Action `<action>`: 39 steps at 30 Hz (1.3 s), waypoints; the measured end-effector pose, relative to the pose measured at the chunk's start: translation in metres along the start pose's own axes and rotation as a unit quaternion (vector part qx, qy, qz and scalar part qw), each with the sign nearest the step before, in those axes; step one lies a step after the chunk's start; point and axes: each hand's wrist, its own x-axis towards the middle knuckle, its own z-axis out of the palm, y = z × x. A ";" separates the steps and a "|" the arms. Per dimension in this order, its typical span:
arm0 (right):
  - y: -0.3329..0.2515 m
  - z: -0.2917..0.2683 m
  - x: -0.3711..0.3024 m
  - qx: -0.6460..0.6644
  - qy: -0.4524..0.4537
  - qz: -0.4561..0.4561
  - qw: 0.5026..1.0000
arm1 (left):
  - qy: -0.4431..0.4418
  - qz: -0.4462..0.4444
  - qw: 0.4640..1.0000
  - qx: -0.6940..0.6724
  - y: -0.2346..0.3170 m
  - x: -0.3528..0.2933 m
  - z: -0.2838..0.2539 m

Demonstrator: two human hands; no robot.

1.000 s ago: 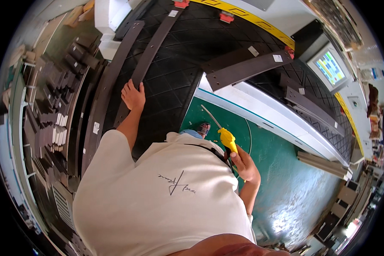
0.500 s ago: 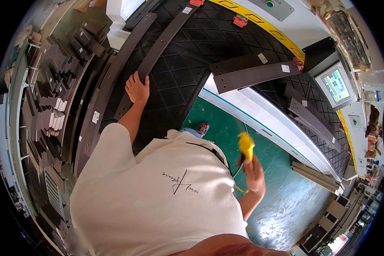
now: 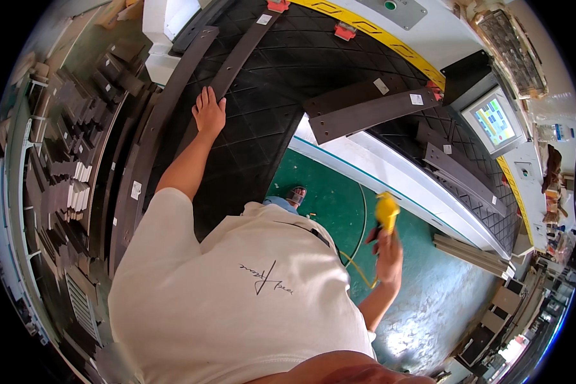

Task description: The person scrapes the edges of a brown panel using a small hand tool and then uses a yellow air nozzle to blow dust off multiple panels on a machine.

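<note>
My left hand (image 3: 209, 112) lies with fingers stretched out on a long, narrow dark brown board (image 3: 242, 52). This board has drilled holes and a white label near its far end, which meets a red stop. A second long dark board (image 3: 176, 96) lies to its left. On the right, over the floor, my right hand (image 3: 388, 253) is wrapped round the grip of a yellow handheld scanner (image 3: 387, 211). Its yellow cord hangs below the hand. The scanner is slightly blurred and touches no board.
Two crossed dark boards (image 3: 374, 115) overhang the black quilted table (image 3: 272, 83). Further right lie more labelled boards (image 3: 461, 168) beside a tilted screen (image 3: 493, 121). Stacked dark boards (image 3: 77, 150) fill a rack on the left. A thin cable (image 3: 365, 221) trails over the green floor.
My left hand has slid farther forward along the board. My right hand has carried the scanner a little to the right. The whole view has shifted slightly.
</note>
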 end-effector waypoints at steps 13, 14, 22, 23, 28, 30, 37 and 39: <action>-0.027 0.031 0.023 0.017 -0.066 0.034 0.997 | -0.045 -0.034 0.997 -0.056 0.046 0.071 0.004; -0.029 0.034 0.026 0.007 -0.119 0.041 0.992 | -0.042 -0.037 0.997 -0.058 0.046 0.071 0.005; -0.035 0.090 0.069 -0.017 -0.206 0.013 0.978 | -0.023 -0.034 0.996 -0.084 0.048 0.052 -0.012; -0.039 0.095 0.073 -0.008 -0.222 0.018 0.975 | -0.015 -0.032 0.996 -0.088 0.047 0.042 -0.014; -0.043 0.109 0.105 -0.037 -0.284 0.019 0.958 | 0.039 0.019 0.994 -0.097 0.039 -0.047 -0.037; -0.047 0.114 0.122 -0.091 -0.329 0.023 0.940 | 0.048 0.034 0.994 -0.088 0.033 -0.092 -0.047; -0.056 0.132 0.253 -0.165 -0.171 -0.085 0.968 | -0.019 0.072 0.989 -0.125 0.015 -0.201 -0.095; -0.072 0.132 0.291 -0.203 -0.104 -0.092 0.969 | -0.028 0.068 0.989 -0.130 0.012 -0.216 -0.099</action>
